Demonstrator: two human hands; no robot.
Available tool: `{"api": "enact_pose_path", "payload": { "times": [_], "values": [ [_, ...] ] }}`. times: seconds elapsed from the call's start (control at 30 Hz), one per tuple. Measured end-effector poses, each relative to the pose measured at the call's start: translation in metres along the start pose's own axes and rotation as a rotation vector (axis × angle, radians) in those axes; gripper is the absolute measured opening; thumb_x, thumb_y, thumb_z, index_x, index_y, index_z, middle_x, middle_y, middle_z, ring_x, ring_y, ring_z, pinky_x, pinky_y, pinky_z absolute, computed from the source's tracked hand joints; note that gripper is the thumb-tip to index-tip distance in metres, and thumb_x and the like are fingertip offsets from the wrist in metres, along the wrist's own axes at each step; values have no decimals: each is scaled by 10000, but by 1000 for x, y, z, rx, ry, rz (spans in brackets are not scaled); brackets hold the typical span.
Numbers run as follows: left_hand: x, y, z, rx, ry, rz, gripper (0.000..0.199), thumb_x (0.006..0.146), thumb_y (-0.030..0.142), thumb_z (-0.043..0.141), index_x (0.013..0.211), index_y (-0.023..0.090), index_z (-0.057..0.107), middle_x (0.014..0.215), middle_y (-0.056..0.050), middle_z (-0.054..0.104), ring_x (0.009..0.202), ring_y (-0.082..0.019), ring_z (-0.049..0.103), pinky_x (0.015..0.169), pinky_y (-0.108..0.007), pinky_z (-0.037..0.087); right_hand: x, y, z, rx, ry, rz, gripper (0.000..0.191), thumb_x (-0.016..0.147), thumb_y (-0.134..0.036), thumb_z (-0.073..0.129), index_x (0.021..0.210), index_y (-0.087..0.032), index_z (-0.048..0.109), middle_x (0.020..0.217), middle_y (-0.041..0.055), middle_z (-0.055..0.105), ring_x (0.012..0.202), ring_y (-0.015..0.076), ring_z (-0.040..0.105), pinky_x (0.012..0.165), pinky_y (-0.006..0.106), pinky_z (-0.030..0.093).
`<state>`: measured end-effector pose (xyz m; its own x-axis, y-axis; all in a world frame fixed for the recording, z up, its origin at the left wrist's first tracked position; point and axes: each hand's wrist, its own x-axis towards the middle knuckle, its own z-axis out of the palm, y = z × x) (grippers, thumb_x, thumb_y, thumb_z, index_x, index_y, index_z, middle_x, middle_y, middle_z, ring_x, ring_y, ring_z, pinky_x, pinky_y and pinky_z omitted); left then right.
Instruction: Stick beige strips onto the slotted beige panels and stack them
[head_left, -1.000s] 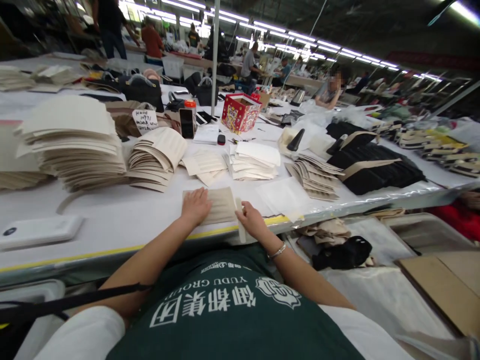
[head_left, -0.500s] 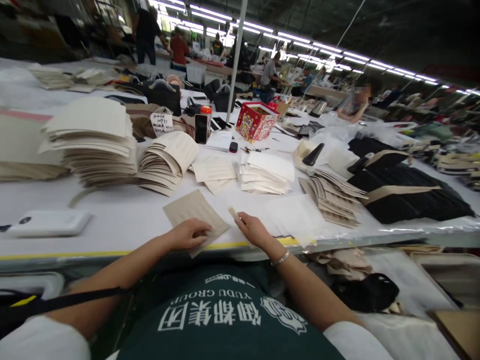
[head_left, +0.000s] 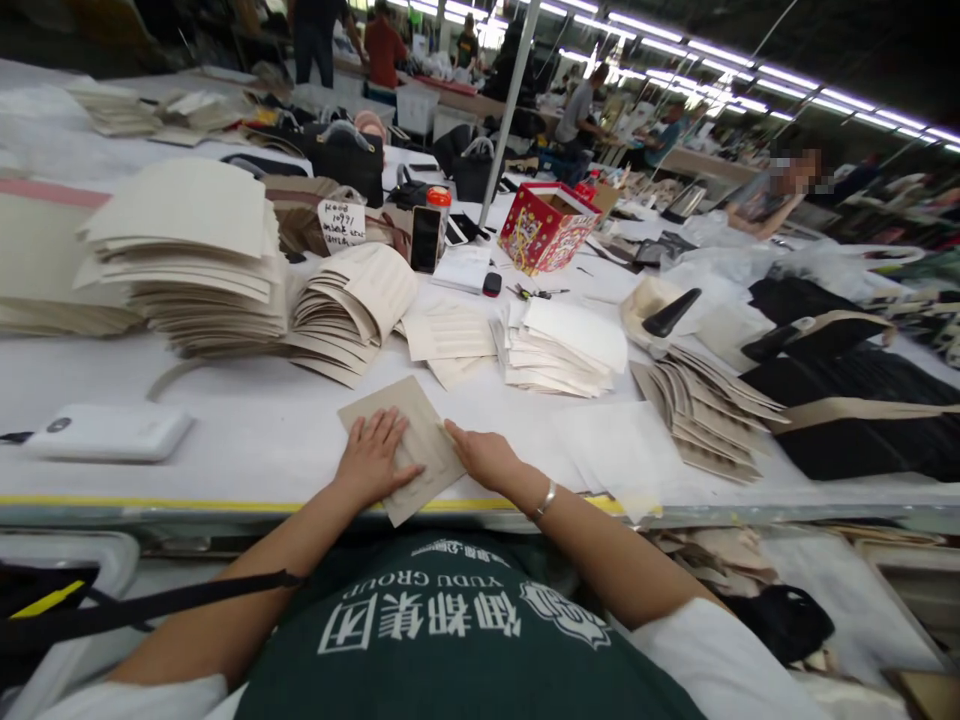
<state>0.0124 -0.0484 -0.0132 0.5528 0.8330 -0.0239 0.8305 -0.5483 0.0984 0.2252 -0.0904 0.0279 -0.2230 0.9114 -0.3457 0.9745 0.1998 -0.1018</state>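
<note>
1. beige panel [head_left: 409,425]: one flat ribbed piece, turned cornerwise, lying on the white table [head_left: 247,440] close to its yellow-lined near edge, straight in front of the person.
2. left hand [head_left: 373,458]: open, palm down, fingers spread, pressing flat on the left half of the beige panel.
3. right hand [head_left: 484,455]: open and flat, fingers extended leftward, fingertips touching the panel's right edge; a thin bracelet [head_left: 545,499] sits at the wrist.
4. fanned stack [head_left: 352,310]: beige ribbed pieces, beyond the panel and to its left, leaning and curled.
5. tall stack [head_left: 187,255]: plain cream sheets, left of the fanned stack, just beside it.
6. loose sheets [head_left: 448,335]: a few pale pieces lying flat, directly beyond the panel.
7. white stack [head_left: 562,345]: white pieces, right of the loose sheets.
8. spread pile [head_left: 705,405]: tan pieces overlapped like shingles, far right of the panel, well apart from it.
9. black pile [head_left: 862,400]: dark cloth with tan bands, right of the spread pile.
10. white device [head_left: 105,432]: flat and oblong, on the table well left of the left hand.
11. red box [head_left: 546,228]: patterned, open-topped, far side of the table, near a standing phone [head_left: 425,238].
12. other people: standing and seated at tables in the background, too far to detail.
</note>
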Motion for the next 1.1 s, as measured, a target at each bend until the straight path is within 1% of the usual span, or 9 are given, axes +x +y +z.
{"api": "enact_pose_path", "payload": {
  "times": [0.1, 0.17, 0.23, 0.33, 0.43, 0.53, 0.63, 0.83, 1.1],
  "values": [
    [3, 0, -1, -16, -17, 23, 776, 776, 632, 431, 1389, 167, 331, 1474, -95, 241, 1357, -277, 190, 1105, -459, 59, -45, 10, 12, 55, -41, 38, 487, 949, -263, 286, 1429, -193, 236, 1145, 110, 609, 932, 222, 621, 763, 308, 459],
    [5, 1, -1, -27, -19, 38, 764, 779, 626, 432, 1390, 178, 330, 1475, -92, 240, 1361, -275, 181, 1105, -459, 56, -54, 13, 14, 84, -37, 71, 482, 949, -279, 299, 1422, -197, 259, 1159, 106, 604, 959, 216, 612, 779, 301, 454],
    [9, 2, -2, -37, -24, 57, 765, 781, 629, 427, 1390, 178, 329, 1476, -94, 236, 1363, -275, 171, 1104, -461, 55, -43, 14, 10, 92, 10, 93, 475, 950, -287, 303, 1415, -196, 276, 1166, 101, 600, 977, 212, 605, 795, 301, 450],
    [14, 4, -4, -47, -54, 107, 776, 776, 641, 426, 1390, 176, 328, 1479, -89, 229, 1363, -271, 170, 1105, -458, 50, -1, 11, -1, 66, 99, 84, 464, 959, -294, 283, 1413, -206, 273, 1125, 91, 618, 947, 209, 613, 783, 301, 453],
    [17, 5, -5, -51, -64, 142, 778, 774, 644, 428, 1392, 184, 323, 1483, -81, 222, 1361, -268, 178, 1105, -458, 42, 35, 10, -12, 10, 114, 49, 450, 970, -305, 261, 1416, -251, 256, 1083, 75, 631, 917, 205, 619, 760, 298, 456],
    [17, 4, -4, -63, -50, 146, 776, 770, 645, 433, 1388, 186, 331, 1479, -84, 236, 1360, -271, 180, 1105, -457, 38, 49, 16, -19, -51, 81, 21, 451, 969, -305, 282, 1418, -290, 239, 1102, 66, 620, 930, 203, 612, 763, 295, 452],
    [17, 4, -3, -72, -56, 136, 769, 768, 643, 438, 1384, 193, 337, 1477, -81, 243, 1361, -266, 177, 1105, -453, 36, 48, 24, -23, -75, 58, -7, 459, 964, -305, 309, 1417, -300, 238, 1120, 57, 615, 945, 208, 607, 774, 297, 449],
    [19, 6, -2, -70, -67, 114, 796, 762, 659, 435, 1392, 186, 318, 1485, -73, 218, 1365, -262, 167, 1106, -458, 38, 24, 36, -23, -86, 0, -73, 469, 950, -302, 346, 1412, -288, 272, 1109, 64, 626, 933, 223, 613, 755, 296, 448],
    [22, 13, -3, -60, -77, 53, 806, 768, 677, 400, 1398, 182, 312, 1475, -86, 246, 1361, -287, 171, 1100, -488, 43, -59, 12, 2, 70, -49, 95, 481, 945, -273, 320, 1419, -207, 270, 1140, 104, 613, 944, 218, 614, 776, 295, 439]
  ]
}}
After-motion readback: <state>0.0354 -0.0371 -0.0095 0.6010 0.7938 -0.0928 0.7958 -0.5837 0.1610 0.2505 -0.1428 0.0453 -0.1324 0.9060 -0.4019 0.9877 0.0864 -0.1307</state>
